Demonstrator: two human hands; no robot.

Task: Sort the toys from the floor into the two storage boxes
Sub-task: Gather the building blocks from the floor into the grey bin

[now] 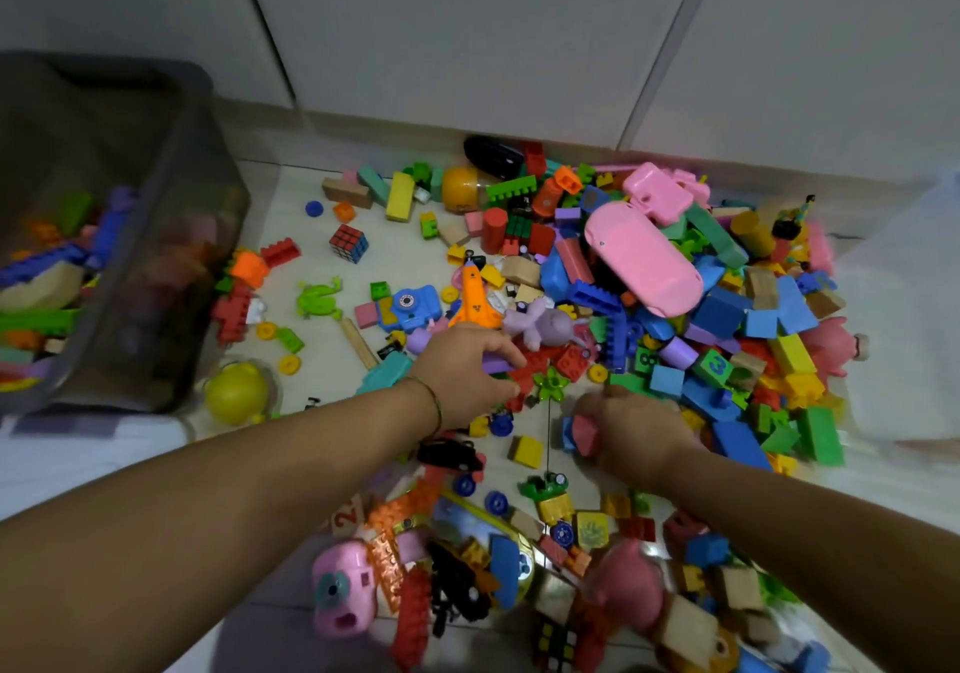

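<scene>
"Holding what, those fingers [496,346]?"

"Left hand [467,371] curls round a purple block [493,364]; right hand [631,425] clutches a pink block [586,436], both down in the toy pile [727,308] on the floor [311,256]."

"And the boxes?"

"The grey storage box [171,256] at left is partly filled. The second I cannot make out. Early going, I'd judge: most toys remain to sort."

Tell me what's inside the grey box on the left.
Blue bricks, a green brick, an orange piece and a wooden block lie in the box. Its tinted wall blurs the rest; the bottom is covered.
</scene>
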